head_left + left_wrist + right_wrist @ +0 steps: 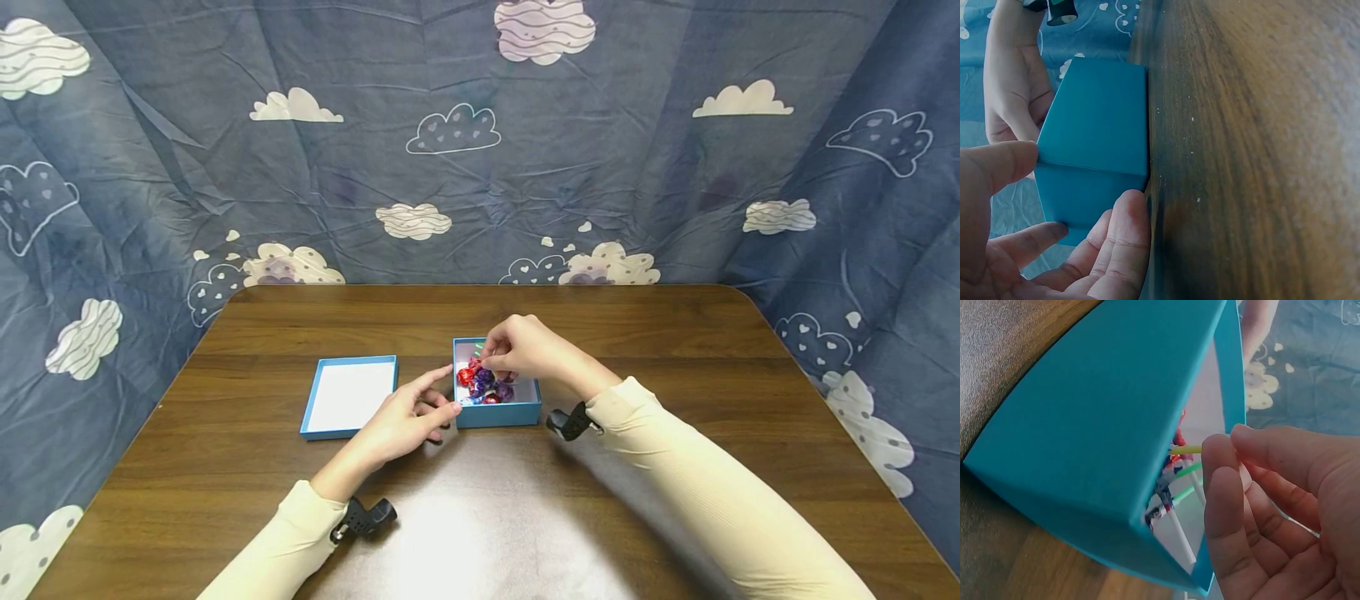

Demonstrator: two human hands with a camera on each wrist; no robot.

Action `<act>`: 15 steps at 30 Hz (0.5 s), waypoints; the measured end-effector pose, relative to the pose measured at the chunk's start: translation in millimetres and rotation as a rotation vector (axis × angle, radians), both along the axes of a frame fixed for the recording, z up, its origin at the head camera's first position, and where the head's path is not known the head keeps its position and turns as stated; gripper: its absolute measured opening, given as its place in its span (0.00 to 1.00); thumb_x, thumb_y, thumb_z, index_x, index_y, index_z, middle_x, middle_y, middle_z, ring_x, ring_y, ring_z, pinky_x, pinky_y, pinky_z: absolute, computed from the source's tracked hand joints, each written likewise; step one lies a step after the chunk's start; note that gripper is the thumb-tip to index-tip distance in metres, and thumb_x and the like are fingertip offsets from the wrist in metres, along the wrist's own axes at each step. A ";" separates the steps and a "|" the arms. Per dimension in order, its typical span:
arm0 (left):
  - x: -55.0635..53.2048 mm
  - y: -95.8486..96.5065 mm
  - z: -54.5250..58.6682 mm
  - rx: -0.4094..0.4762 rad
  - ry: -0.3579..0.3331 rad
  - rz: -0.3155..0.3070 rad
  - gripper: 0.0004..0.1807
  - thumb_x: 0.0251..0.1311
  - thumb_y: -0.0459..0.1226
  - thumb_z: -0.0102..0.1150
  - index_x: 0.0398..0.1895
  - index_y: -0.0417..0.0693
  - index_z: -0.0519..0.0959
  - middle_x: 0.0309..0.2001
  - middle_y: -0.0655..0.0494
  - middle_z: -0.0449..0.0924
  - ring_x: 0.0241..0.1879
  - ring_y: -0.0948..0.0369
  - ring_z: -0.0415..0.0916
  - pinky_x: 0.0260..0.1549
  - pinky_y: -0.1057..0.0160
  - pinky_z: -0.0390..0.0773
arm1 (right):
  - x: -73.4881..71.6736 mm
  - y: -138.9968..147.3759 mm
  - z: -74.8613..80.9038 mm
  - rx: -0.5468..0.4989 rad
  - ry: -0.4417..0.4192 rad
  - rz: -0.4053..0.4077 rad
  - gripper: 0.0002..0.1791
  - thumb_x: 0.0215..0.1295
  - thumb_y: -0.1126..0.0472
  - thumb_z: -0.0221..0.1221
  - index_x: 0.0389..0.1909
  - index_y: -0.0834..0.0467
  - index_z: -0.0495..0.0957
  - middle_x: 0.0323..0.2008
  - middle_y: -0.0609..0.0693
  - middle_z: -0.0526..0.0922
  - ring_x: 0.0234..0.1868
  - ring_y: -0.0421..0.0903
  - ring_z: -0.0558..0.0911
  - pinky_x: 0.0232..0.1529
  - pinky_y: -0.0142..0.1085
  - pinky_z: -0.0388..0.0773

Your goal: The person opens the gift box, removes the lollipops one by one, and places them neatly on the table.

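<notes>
Yellow stick (pixel 1186 450), pinched between thumb and fingertips of the right hand (pixel 517 346), runs almost level across the right wrist view, one end in the fingers and the other pointing down into the open blue box (pixel 498 415). Its long axis slants against the near wall's rim, which hides the lower end, so whatever sits there cannot be made out; from the head view the fingers cover the stick. Close by it, green sticks (pixel 1191 469) tilt up from the same cluster, and a white stick (pixel 1182 536) leans another way, nearer the box corner. Wrapped candies (pixel 483 382) in red, purple and blue lie bunched inside the box beneath the right hand, which screens part of the interior. Against the box's left end, the left hand (pixel 408 421) rests with fingertips and thumb touching the wall and front corner, not clasped round it. This hand lies between the box and a shallow blue-rimmed tray (pixel 350 396), white inside, which lies face up to the left on the wooden table (pixel 637 333). Behind hangs a blue cloud-patterned curtain (pixel 450 183).
</notes>
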State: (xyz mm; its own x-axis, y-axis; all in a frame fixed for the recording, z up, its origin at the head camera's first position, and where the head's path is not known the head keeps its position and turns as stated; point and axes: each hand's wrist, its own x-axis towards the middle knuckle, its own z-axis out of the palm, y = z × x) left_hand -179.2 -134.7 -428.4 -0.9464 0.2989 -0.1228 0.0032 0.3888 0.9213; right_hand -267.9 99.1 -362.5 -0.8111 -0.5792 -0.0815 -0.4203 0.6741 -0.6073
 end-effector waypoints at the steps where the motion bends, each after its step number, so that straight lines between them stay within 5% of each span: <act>1: 0.1 -0.1 0.2 0.002 0.001 -0.002 0.38 0.74 0.44 0.66 0.83 0.49 0.65 0.48 0.45 0.84 0.35 0.58 0.89 0.36 0.60 0.91 | 0.0 1.1 0.6 -0.006 -0.004 -0.005 0.05 0.71 0.63 0.69 0.34 0.59 0.89 0.26 0.55 0.91 0.28 0.54 0.90 0.27 0.27 0.82; 15: 0.2 0.0 0.0 0.023 -0.015 -0.004 0.38 0.74 0.43 0.66 0.83 0.49 0.64 0.48 0.44 0.84 0.35 0.57 0.89 0.37 0.59 0.91 | -2.0 22.9 4.8 -0.049 0.005 -0.047 0.05 0.61 0.69 0.63 0.29 0.56 0.84 0.23 0.47 0.88 0.24 0.38 0.85 0.29 0.29 0.83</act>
